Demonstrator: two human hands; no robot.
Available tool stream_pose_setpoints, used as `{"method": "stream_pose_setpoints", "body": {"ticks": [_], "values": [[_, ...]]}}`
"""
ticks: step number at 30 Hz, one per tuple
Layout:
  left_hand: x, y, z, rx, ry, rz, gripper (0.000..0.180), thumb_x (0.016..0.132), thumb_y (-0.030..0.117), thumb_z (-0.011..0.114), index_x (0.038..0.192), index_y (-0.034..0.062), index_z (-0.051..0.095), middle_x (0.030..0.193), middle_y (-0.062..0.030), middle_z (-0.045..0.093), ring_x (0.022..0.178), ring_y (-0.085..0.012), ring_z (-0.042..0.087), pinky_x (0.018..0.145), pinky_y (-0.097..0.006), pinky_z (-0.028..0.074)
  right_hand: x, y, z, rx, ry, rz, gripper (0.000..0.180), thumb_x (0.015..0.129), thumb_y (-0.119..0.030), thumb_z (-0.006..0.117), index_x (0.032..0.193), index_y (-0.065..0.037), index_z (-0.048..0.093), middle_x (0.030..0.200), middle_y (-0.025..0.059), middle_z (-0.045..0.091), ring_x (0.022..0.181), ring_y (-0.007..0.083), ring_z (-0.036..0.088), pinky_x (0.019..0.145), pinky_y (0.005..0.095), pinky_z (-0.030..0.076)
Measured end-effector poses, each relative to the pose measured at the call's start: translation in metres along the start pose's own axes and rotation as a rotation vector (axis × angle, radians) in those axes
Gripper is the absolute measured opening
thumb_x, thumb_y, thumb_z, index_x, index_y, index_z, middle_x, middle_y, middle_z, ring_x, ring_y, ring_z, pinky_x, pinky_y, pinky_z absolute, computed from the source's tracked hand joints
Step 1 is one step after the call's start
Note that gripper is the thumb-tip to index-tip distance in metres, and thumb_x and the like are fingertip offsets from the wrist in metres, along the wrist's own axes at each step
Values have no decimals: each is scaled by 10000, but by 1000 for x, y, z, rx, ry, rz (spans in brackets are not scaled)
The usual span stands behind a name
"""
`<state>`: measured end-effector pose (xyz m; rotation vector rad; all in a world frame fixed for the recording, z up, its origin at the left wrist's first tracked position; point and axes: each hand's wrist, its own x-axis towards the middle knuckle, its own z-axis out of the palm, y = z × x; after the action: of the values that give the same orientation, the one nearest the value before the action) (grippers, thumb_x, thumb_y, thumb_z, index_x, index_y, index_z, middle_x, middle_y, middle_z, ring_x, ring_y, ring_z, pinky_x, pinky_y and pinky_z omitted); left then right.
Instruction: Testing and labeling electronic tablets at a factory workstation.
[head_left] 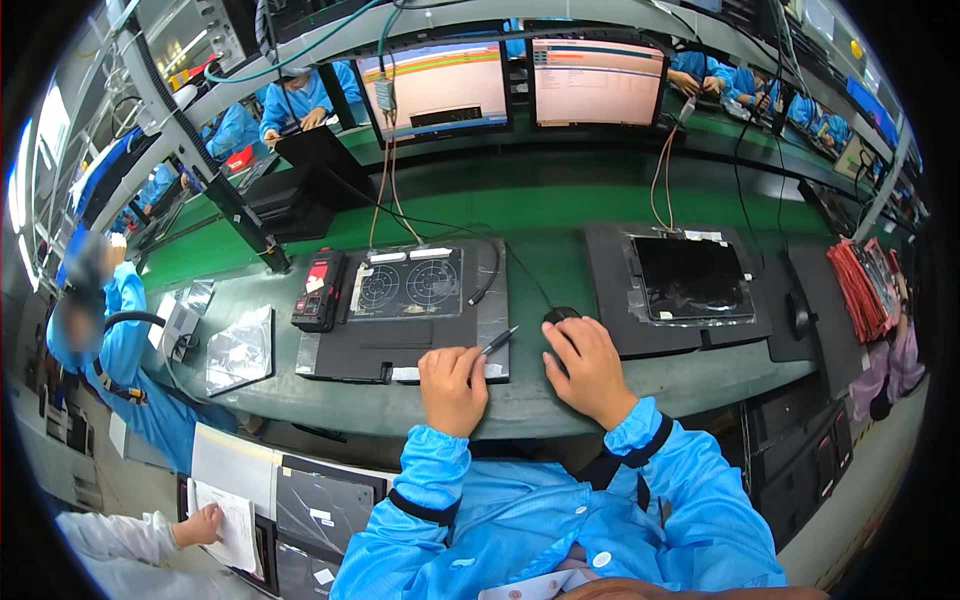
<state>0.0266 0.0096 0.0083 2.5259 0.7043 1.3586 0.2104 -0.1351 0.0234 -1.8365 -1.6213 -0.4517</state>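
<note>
My left hand (453, 390) is closed on a dark pen (500, 341), whose tip points up and right. It rests at the front edge of a black work pad (420, 335). On that pad lies a dark panel with two round target patterns (408, 288), two cables reaching its top edge. My right hand (592, 375) lies over a black computer mouse (562, 314), fingers curved on it. To its right, a dark tablet-like screen (695, 278) sits on another black pad (615, 300), also with cables at its top edge.
Two lit monitors (440, 90) stand behind the green bench. At left are a red-and-black handheld device (318, 290) and a clear plastic bag (240, 350). A second mouse (798, 312) and red pouches (865, 290) are at right. A co-worker's hand (203, 525) touches papers at lower left.
</note>
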Motion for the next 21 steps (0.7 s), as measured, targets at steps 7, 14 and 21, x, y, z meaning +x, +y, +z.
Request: {"method": "stream_pose_setpoints", "body": {"ticks": [7, 14, 21], "values": [[4, 33, -21, -271, -75, 50, 239, 824, 18, 804, 1052, 47, 740, 981, -105, 707, 920, -317, 658, 828, -427, 495, 20, -13, -6, -8, -99, -252, 418, 850, -164, 780, 1251, -72, 701, 1198, 94, 673, 1238, 293, 616, 1168, 520, 407], [38, -18, -58, -289, -37, -72, 393, 870, 124, 836, 1224, 16, 701, 1215, -162, 681, 1117, -321, 657, 975, -404, 529, 48, 5, -27, -45, -26, -111, 264, 857, -114, 767, 1106, -60, 696, 917, 130, 681, 862, 347, 636, 799, 470, 493], [78, -205, -86, 327, 159, -294, 542, 839, 292, 829, 1278, 12, 678, 1372, -226, 619, 1292, -404, 572, 1101, -509, 453, 48, 63, -7, -331, -62, 51, 217, 863, -161, 776, 1044, -65, 704, 890, 122, 653, 874, 343, 627, 790, 469, 474]]}}
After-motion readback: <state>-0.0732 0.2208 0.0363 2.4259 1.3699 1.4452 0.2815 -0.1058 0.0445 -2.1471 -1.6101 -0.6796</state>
